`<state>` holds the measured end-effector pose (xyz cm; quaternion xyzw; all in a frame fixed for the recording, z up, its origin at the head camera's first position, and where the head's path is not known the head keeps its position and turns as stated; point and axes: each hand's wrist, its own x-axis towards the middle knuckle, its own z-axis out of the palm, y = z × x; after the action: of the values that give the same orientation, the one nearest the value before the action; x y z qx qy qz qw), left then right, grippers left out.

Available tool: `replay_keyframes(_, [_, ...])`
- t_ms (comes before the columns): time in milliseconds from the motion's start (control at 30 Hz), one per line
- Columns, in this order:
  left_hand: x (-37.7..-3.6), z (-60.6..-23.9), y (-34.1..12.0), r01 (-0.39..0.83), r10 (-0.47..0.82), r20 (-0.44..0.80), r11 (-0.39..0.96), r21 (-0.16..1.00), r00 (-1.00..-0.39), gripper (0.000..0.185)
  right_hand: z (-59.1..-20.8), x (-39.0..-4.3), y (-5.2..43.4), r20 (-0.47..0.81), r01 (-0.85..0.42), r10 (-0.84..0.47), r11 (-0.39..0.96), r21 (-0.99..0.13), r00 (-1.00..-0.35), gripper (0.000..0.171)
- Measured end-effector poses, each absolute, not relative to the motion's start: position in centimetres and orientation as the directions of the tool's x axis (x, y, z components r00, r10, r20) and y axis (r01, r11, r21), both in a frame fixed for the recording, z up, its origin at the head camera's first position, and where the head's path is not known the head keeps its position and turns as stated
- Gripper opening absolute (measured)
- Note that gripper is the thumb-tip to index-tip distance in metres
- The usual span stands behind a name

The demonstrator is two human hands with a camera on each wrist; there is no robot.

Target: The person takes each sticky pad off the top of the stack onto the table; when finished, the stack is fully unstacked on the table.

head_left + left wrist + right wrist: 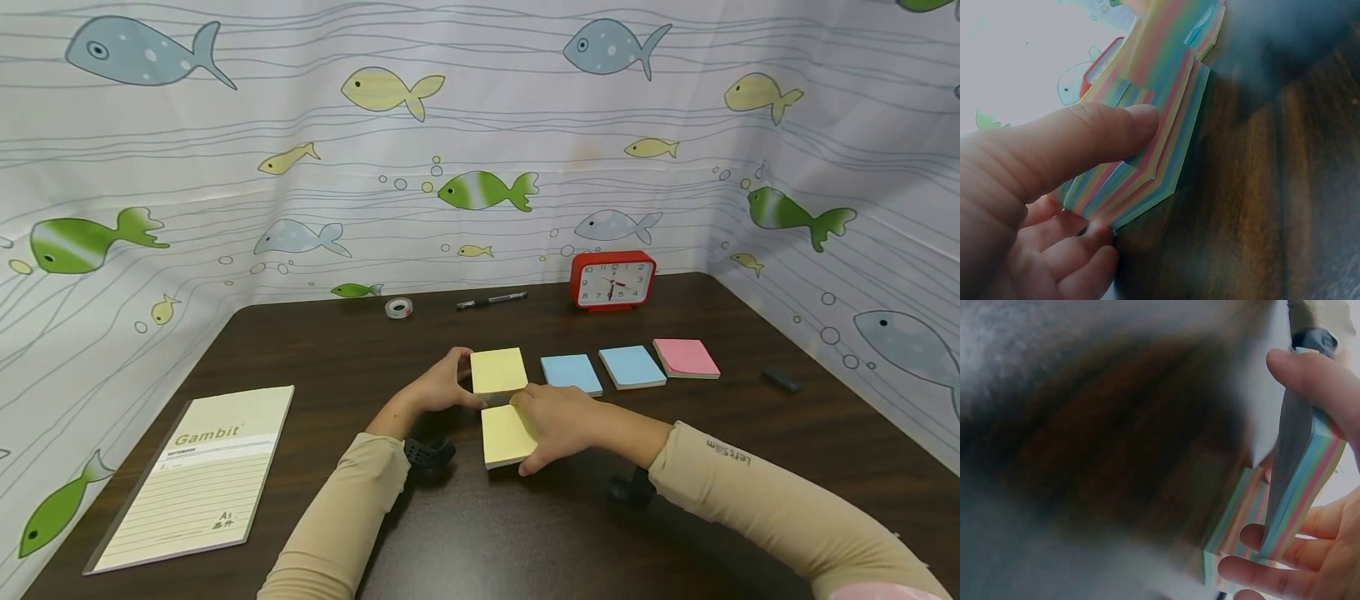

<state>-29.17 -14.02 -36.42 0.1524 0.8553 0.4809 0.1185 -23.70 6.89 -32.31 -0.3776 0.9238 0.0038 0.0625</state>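
With thumb and fingers on its sides, my left hand (441, 385) grips a stack of sticky notes (498, 369) with a yellow top. In the left wrist view, the thumb (1097, 130) presses the striped edges of that stack (1163, 147), which show several colour bands. My right hand (561, 423) holds a second yellow-topped sticky note pad (504, 437) just in front of the stack. That pad (1307, 481) appears raised and tilted in the right wrist view, its grey underside showing, pinched between thumb and fingers. To the right lie two blue sticky note pads (572, 373) and a pink one (686, 357).
A Gambit notebook (198, 479) lies at the left. Along the back are a tape roll (399, 308), a pen (492, 301) and a red clock (613, 281). A small dark block (782, 379) sits at the right. Fish-patterned cloth (480, 125) surrounds the dark table (480, 542).
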Motion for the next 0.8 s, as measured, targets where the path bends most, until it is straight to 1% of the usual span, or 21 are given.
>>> replay_keyframes(200, [-29.2, -36.5, -14.0, 0.132, 0.36, -0.067, 0.5, 0.856, -0.93, 0.085, -33.1, -23.7, 6.5, -0.148, -0.711, -0.703, 0.703, 0.004, -0.696, 0.087])
replay_keyframes(333, [-29.2, -36.3, -13.9, 0.126, 0.354, -0.074, 0.507, 0.853, -0.932, 0.086, -32.6, -23.8, 6.2, -0.155, -0.696, -0.686, 0.717, 0.016, -0.711, 0.096])
replay_keyframes(400, [-29.2, -36.2, -13.9, 0.122, 0.353, -0.077, 0.509, 0.852, -0.932, 0.087, -31.8, -23.9, 6.0, -0.151, -0.683, -0.674, 0.73, 0.012, -0.723, 0.095])
replay_keyframes(467, [-29.2, -36.1, -13.9, 0.119, 0.352, -0.079, 0.507, 0.854, -0.933, 0.087, -31.0, -24.1, 6.0, -0.139, -0.671, -0.665, 0.742, -0.003, -0.734, 0.087])
replay_keyframes(633, [-29.2, -36.1, -14.0, 0.115, 0.354, -0.085, 0.51, 0.852, -0.931, 0.089, -29.6, -24.9, 6.2, -0.086, -0.654, -0.653, 0.756, -0.021, -0.752, 0.062])
replay_keyframes(800, [-29.3, -36.3, -14.0, 0.13, 0.38, -0.088, 0.513, 0.848, -0.921, 0.093, -29.1, -26.0, 6.2, 0.007, -0.652, -0.653, 0.757, -0.027, -0.758, 0.05])
